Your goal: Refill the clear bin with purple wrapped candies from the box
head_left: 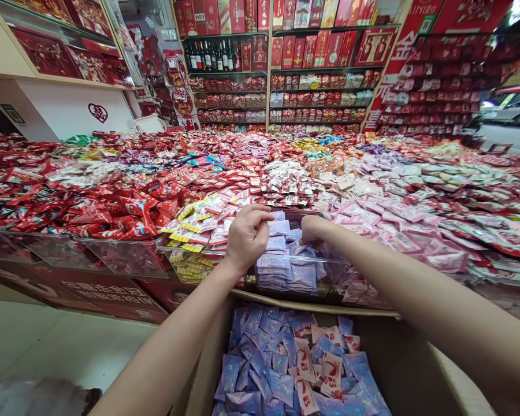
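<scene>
Purple candy packets (pixel 279 260) are stacked in rows inside a clear bin (pixel 325 260) at the front of the display. My left hand (pixel 249 234) is at the left side of these packets, its fingers curled over their upper left; what they hold, if anything, is hidden. Bent down at the right side of the same bin is my right hand (pixel 314 230), with its fingertips among the packets and mostly out of sight. Below both hands stands an open cardboard box (pixel 403 341) with loose purple packets (pixel 253 358) and some pink-and-red ones (pixel 331 370).
Yellow-and-white packets (pixel 195 228) and red packets (pixel 130 216) fill bins on the left. Pink packets (pixel 398 231) lie to the right. Behind the display, shelves (pixel 268 69) carry red boxes and bottles. Pale floor tiles (pixel 60 335) show at the lower left.
</scene>
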Action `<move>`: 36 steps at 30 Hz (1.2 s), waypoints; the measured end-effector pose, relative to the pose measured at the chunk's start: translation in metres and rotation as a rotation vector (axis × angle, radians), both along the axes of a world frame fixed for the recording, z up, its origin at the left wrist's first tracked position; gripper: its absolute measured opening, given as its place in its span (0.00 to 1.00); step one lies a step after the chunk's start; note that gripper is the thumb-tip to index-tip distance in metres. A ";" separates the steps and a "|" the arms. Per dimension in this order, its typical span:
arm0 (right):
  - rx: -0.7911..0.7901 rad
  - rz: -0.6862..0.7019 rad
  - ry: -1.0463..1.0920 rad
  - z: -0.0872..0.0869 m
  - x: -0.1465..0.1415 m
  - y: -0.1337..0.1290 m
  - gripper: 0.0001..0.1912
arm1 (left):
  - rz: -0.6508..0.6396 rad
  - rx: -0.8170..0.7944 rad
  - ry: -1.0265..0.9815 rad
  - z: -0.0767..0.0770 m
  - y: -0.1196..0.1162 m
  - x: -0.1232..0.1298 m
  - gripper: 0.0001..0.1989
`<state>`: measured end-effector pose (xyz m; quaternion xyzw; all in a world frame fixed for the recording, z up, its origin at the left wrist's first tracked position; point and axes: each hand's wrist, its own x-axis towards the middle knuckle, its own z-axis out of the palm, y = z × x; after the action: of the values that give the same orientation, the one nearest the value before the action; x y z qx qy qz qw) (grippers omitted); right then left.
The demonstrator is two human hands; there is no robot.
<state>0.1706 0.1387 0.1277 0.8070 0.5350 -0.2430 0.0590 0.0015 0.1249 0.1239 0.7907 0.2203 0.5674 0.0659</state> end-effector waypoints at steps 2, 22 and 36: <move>-0.007 0.029 0.006 0.009 -0.001 -0.003 0.05 | 0.001 -0.001 0.001 0.000 0.000 0.000 0.10; 0.440 0.058 0.467 0.001 -0.018 -0.022 0.15 | 0.023 0.005 -0.001 -0.002 0.001 0.000 0.10; 0.432 0.017 0.568 0.002 -0.038 -0.032 0.19 | 0.027 0.021 0.018 -0.009 0.009 0.008 0.11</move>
<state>0.1325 0.1063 0.1299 0.6966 0.5757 -0.3384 -0.2623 0.0098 0.1336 0.1150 0.7934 0.2253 0.5634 0.0479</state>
